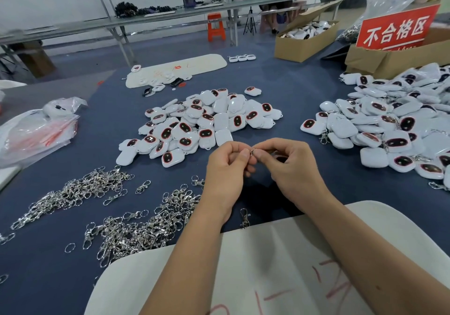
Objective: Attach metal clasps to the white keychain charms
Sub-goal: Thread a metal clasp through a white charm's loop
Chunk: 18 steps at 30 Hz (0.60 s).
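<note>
Both forearms reach in from the bottom edge and meet over the dark blue cloth-covered table (304, 90), the left hand (225, 168) and right hand (289, 166) raised just above it with knuckles facing the camera. Their thumbs and forefingers are curled together and pinch a small silver metal ring clasp (251, 152) between them; the right hand's curled fingers also seem to cup something white, too hidden to name. Behind the hands lies a central heap of glossy white rounded-square plastic keychain charms (207, 120) with dark oval faces rimmed in red, and a larger heap of similar charms with clasps (389, 124) spreads to the right. Loose shiny silver swivel clasps and split rings (136, 227) are tangled in piles at the left. A red sign with white characters "不合格区" (395, 28) stands in a brown cardboard box (389, 59). A white foam sheet with red pen marks (280, 266) lies under the forearms, and a crumpled clear plastic bag (36, 132) sits far left.
</note>
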Motion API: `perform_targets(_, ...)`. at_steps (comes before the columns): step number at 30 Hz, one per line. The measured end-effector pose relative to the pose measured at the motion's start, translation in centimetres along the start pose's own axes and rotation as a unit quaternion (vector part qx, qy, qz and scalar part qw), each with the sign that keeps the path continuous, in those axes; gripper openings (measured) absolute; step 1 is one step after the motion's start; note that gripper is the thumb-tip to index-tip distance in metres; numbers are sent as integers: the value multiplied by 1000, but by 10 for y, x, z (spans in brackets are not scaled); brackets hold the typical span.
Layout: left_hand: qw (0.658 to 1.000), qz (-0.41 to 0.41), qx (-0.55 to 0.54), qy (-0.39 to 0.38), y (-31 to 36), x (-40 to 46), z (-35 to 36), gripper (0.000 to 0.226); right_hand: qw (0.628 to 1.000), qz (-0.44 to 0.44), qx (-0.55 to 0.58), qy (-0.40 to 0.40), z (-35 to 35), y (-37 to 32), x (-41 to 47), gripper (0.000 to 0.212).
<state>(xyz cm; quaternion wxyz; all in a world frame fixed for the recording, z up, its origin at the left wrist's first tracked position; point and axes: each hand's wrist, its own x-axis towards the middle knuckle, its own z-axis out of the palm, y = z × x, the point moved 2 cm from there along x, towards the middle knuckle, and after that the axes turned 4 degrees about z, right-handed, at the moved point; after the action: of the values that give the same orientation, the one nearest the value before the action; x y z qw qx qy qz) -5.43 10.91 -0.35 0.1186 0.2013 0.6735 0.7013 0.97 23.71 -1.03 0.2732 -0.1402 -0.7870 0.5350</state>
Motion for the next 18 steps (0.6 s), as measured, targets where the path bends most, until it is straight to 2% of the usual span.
perform_targets(5,1000,3,-2,-2,2,-2,-1,17,1000,-13,-15,19,0,-3,-1,14)
perform_targets(9,985,105,128,45,3,-3,-3,14,998,-18,-23,50,-2,-3,-1,14)
perform_targets(12,970,169,169,51,5,-4,-6,14,995,-43,-85,40,1,-4,-3,13)
perform_targets(15,955,191,226,32,3,-3,-6,14,985,-74,-150,34,6,-5,-6,14)
perform_targets(18,953,183,239,31,1,-1,-7,13,978,-107,-173,53,6,-7,-8,15)
